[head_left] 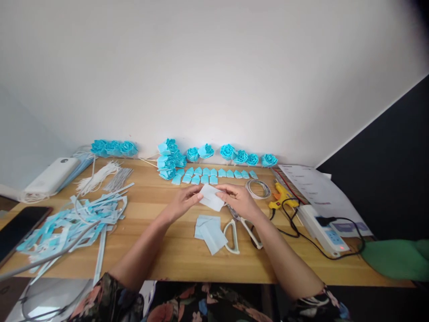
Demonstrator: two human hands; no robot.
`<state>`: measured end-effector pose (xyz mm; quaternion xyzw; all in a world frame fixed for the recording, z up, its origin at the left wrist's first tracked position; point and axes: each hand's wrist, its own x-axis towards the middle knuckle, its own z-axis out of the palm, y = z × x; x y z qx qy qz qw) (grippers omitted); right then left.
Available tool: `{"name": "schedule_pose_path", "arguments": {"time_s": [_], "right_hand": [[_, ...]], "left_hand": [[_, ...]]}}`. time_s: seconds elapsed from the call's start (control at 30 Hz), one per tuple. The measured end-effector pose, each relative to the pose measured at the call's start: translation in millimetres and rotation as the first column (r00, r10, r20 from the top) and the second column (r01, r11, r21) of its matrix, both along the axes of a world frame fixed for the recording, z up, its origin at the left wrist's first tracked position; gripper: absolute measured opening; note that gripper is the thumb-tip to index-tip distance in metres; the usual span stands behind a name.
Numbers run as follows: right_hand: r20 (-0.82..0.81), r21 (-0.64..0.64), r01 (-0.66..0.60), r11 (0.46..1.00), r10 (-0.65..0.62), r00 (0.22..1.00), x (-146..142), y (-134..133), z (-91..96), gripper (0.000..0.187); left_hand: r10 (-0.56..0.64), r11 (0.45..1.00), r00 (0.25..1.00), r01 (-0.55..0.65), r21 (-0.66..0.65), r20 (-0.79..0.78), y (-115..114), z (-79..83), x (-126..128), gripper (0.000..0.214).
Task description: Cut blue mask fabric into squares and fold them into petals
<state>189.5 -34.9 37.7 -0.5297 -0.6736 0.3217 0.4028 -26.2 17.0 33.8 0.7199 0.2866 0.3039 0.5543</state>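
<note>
Both my hands hold a small pale-blue fabric piece (212, 197) just above the wooden table (161, 264). My left hand (182, 202) pinches its left edge and my right hand (236, 198) pinches its right edge. Below them lies a small pile of cut pale-blue fabric pieces (209, 231). White-handled scissors (239, 228) lie beside that pile, under my right wrist. Farther back, a row of folded blue pieces (211, 174) runs along the table, and finished blue fabric roses (231, 154) line the wall.
A heap of blue and white strips (73, 219) covers the left side, with a dark phone (18, 228) and a white power bank (52, 175) beyond. At right are a yellow glue gun (281, 197), a wire coil (258, 188), a power strip (323, 232), papers (318, 185) and green cloth (397, 257).
</note>
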Motion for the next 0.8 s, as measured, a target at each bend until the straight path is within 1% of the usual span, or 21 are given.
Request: {"name": "schedule_pose_path", "arguments": {"time_s": [0.13, 0.2, 0.27, 0.37, 0.4, 0.47, 0.57, 0.63, 0.7, 0.8], "right_hand": [[0.076, 0.006, -0.015, 1.0, 0.014, 0.997, -5.6, -0.4, -12.7, 0.03], [0.065, 0.02, -0.004, 1.0, 0.003, 0.998, -5.4, -2.9, -17.5, 0.031], [0.018, 0.033, 0.019, 0.999, -0.02, 1.0, -3.8, -6.5, -19.0, 0.032], [-0.061, 0.036, 0.028, 0.999, -0.025, 0.998, -1.3, -11.8, -16.2, 0.033], [-0.063, 0.045, 0.019, 0.999, -0.016, 0.998, -0.8, -13.0, -14.9, 0.032], [-0.014, 0.082, -0.003, 0.997, 0.004, 1.0, -0.7, -14.2, -13.7, 0.032], [0.109, 0.162, -0.026, 0.986, 0.008, 0.994, -1.5, -12.8, -16.9, 0.03], [0.161, 0.21, -0.033, 0.977, -0.001, 0.987, -2.1, -10.8, -21.3, 0.027], [0.183, 0.246, -0.033, 0.969, -0.013, 0.983, -2.3, -8.9, -25.3, 0.021], [0.179, 0.268, -0.028, 0.963, -0.021, 0.984, -2.4, -7.7, -27.6, 0.006]], "left_hand": [[0.015, 0.991, 1.0, -0.018, -0.135, -0.022, -6.0, -20.3, 10.7, 0.036], [0.052, 0.982, 0.998, -0.059, -0.18, -0.048, -8.5, -30.6, 16.7, 0.034], [0.104, 0.968, 0.994, -0.105, -0.23, -0.017, -9.5, -36.5, 21.0, 0.035], [0.192, 0.93, 0.977, -0.15, -0.335, 0.093, -9.1, -37.3, 23.5, 0.041], [0.209, 0.919, 0.97, -0.151, -0.363, 0.127, -8.8, -36.5, 23.5, 0.042], [0.226, 0.907, 0.958, -0.141, -0.396, 0.176, -8.4, -35.4, 23.2, 0.044], [0.235, 0.905, 0.947, -0.132, -0.404, 0.218, -8.2, -36.5, 23.3, 0.044], [0.231, 0.907, 0.944, -0.122, -0.404, 0.233, -8.5, -38.4, 24.1, 0.044], [0.22, 0.908, 0.947, -0.111, -0.404, 0.234, -9.1, -40.0, 24.9, 0.044], [0.207, 0.911, 0.951, -0.102, -0.399, 0.229, -10.0, -40.8, 25.6, 0.042]]}}
